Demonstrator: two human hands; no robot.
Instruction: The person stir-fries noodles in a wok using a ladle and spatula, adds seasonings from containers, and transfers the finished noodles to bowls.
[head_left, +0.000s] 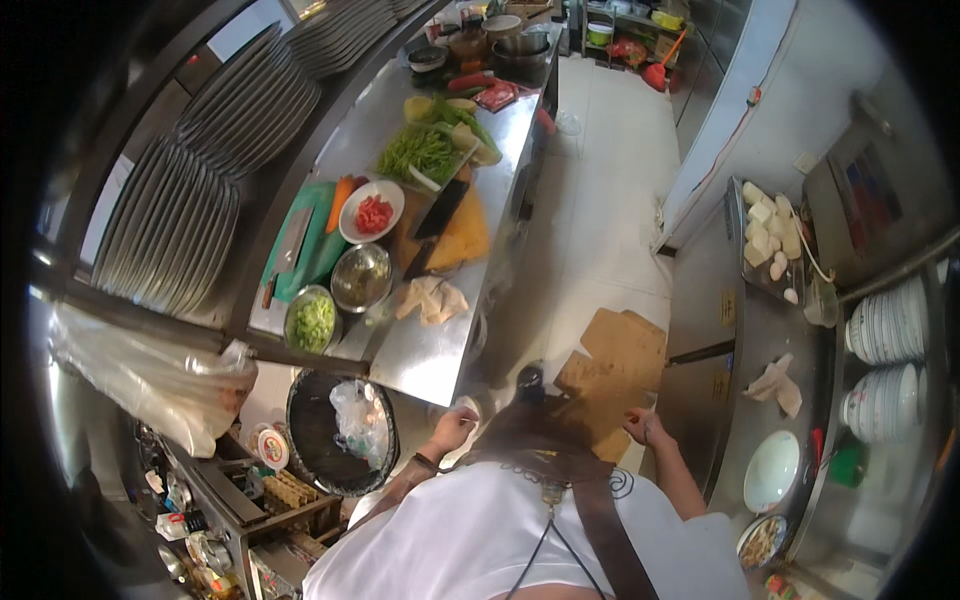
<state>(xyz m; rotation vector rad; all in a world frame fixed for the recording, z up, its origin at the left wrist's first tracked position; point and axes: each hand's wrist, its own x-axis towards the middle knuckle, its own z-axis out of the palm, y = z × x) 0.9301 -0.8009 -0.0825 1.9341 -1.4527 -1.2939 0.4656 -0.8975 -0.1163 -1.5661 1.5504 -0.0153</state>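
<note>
My left hand (454, 428) is near the table's front corner, beside the lined waste bin (390, 450), with its fingers curled; a small pale thing shows at the fingertips, too small to name. On the other side of my brown apron (547, 435), my right hand (643, 426) hangs above flattened cardboard (611, 375) on the floor, fingers curled, nothing seen in it. On the steel table (420, 367) lie a crumpled cloth (433, 299), a metal bowl (361, 277), a bowl of chopped greens (312, 321), a white bowl of red pieces (373, 214), and a dark cleaver (444, 208) on a wooden board (469, 236).
A second cleaver (294, 240) lies on a green cutting board (319, 202). Plates (165, 232) stand racked at left. Along the right counter (772, 345) are a tray with white blocks and eggs (772, 232), a cloth (777, 385) and a large bowl (772, 471). White floor tiles (600, 187) run between.
</note>
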